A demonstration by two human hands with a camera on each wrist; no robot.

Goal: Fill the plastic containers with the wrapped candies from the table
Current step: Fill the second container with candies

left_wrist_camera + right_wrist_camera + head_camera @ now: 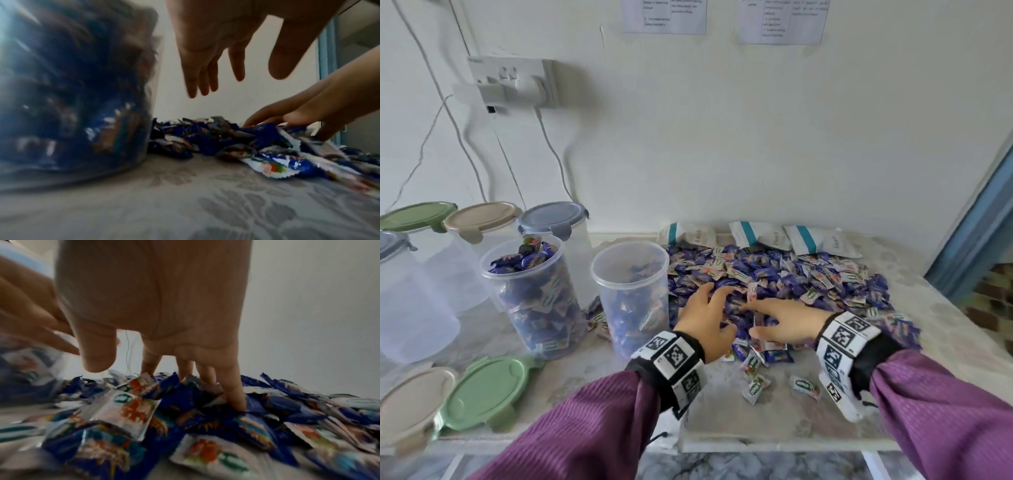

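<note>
A wide pile of blue and white wrapped candies (pixel 784 281) covers the right half of the table. Two clear lidless plastic containers stand left of it: one (pixel 530 291) is heaped to the rim, the other (pixel 633 298) is partly filled and sits right beside the pile. My left hand (pixel 709 308) hovers over the pile's left edge, fingers spread and straight (pixel 216 65), holding nothing. My right hand (pixel 767 317) lies on the pile next to it. Its straight fingertips (pixel 236 402) dig into the candies (pixel 127 412), with the thumb held apart.
Closed containers with green (pixel 417 216), beige (pixel 482 219) and grey (pixel 553 217) lids stand at the back left. Loose green (pixel 486 394) and beige (pixel 410 407) lids lie front left. White teal-striped packets (pixel 760 234) line the wall. Stray candies (pixel 756 387) lie near the front edge.
</note>
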